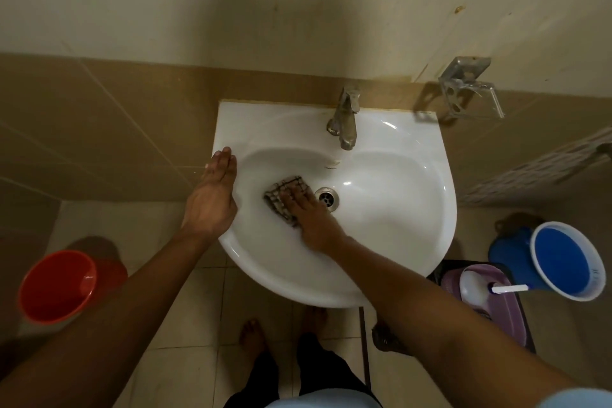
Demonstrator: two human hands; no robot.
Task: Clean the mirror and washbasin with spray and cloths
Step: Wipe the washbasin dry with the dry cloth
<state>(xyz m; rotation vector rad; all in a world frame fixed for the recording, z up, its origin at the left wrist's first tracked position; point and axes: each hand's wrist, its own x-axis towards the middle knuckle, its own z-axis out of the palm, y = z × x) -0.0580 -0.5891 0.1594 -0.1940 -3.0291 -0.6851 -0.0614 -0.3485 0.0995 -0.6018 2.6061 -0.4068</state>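
The right hand (306,212) presses spread fingers on the cloth (284,197) beside the drain (326,198), scrubbing, while the left hand (213,189), fingers together, braces on the basin (397,242) rim.

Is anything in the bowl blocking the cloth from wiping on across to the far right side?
Nothing loose lies in the washbasin. The right hand presses the cloth flat just left of the drain; that drain is the only thing in its path. The tap overhangs the back.
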